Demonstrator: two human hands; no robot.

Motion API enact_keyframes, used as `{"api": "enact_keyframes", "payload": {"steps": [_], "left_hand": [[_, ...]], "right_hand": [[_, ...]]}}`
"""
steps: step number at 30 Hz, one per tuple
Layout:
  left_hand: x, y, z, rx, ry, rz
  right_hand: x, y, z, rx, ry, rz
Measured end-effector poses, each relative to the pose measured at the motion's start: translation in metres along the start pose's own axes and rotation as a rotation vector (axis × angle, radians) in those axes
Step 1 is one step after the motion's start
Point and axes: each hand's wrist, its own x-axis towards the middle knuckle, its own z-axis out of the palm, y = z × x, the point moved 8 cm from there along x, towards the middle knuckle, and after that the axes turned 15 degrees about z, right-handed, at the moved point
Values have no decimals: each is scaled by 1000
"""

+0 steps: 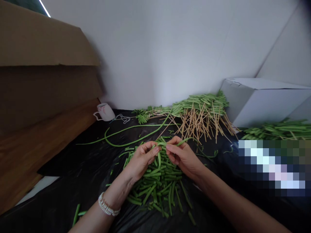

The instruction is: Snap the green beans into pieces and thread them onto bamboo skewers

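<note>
White walls (155, 48) meet in a corner behind a black plastic sheet (73, 194), and a person's two bare hands work just above a loose heap of cut green beans (161, 186) in the middle of it. The left hand (142, 158) is half closed, with its fingertips pinched on a green bean (159, 158) at the top of the heap. The right hand (182, 157) is curled in the same way, its thumb and fingers nipping a thin length of bean that trails off to the right. The two hands almost touch. A close fingertip pinch, with the wrists low and the bean held just over the heap, looks like the steadiest way to handle such slim pieces.

Long uncut beans (131, 137) curve across the sheet just beyond the hands and could snag a moving finger. Farther back lies a bank of bundled beans (201, 103) with a scatter of wooden skewers (199, 123) among them, and another bank of beans (277, 132) lies to the right beside a white box (262, 103). A white mug (104, 112) lies on its side at the far left, next to a wooden board (41, 152). A pearl bracelet (108, 205) circles the left wrist.
</note>
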Motion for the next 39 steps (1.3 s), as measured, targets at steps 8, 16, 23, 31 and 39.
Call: {"api": "enact_keyframes", "payload": {"steps": [8,16,23,31,39], "left_hand": [[1,-7,0,-162,100,43],[6,0,-9,-279,164,58],[10,13,-14,-427,136,-33],[5,18,2,359,-194,139],[0,13,1,346,-286,-11]], "right_hand": [[4,4,-4,-73,50,-68],[0,12,5,-234,91,-81],[-1,17,10,-279,44,4],[1,9,2,-212,50,-22],[4,2,-12,31,64,18]]}}
